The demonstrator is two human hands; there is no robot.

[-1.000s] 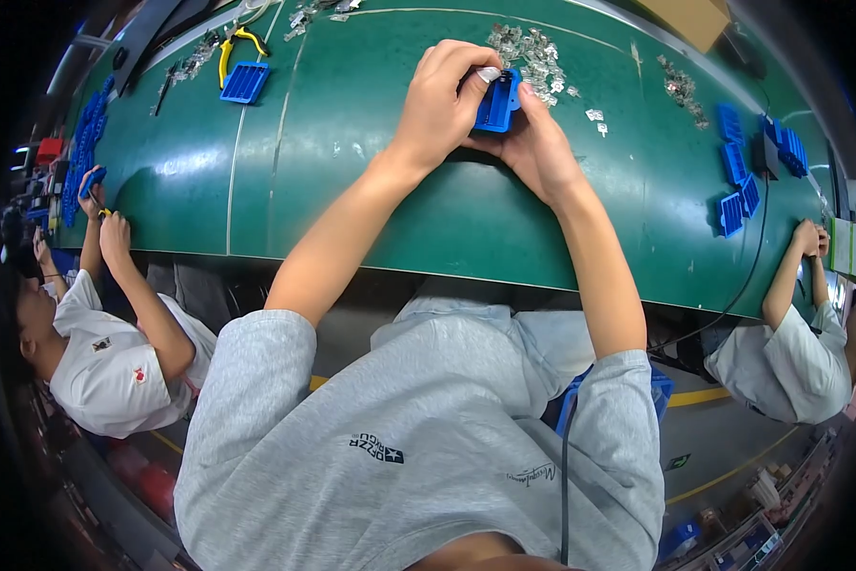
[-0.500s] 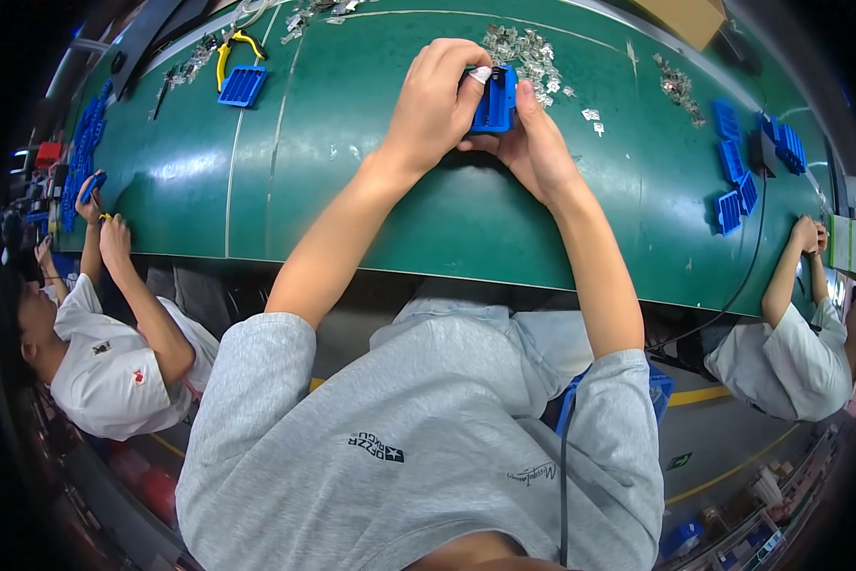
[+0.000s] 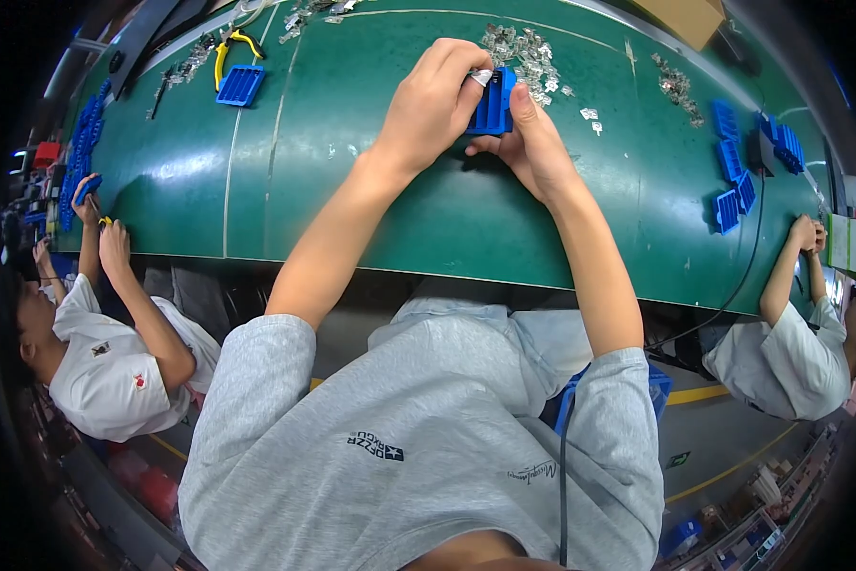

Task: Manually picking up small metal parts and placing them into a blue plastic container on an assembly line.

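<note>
Between both hands, above the green table [image 3: 352,124], is a blue slotted plastic battery holder [image 3: 490,112]. My left hand [image 3: 430,105] is closed around its left side, fingers bent over its far end. A white covering wraps one fingertip, pressed at the holder's upper end; any small part under it is hidden. My right hand [image 3: 534,143] grips the right side, thumb along the edge and fingers partly underneath. Just beyond the hands lies a pile of small shiny metal pieces [image 3: 532,62].
At the far left lie yellow-handled pliers [image 3: 221,62] beside another blue holder [image 3: 240,86]. Several blue holders [image 3: 729,160] rest at the right, near a black cable [image 3: 759,228]. More metal pieces [image 3: 675,88] are scattered beyond. Co-workers sit at left [image 3: 123,352] and right [image 3: 789,362].
The battery holder has tilted slightly in my hands. My right thumb has shifted a little left and down along its edge, and the right fingers below have moved slightly.
</note>
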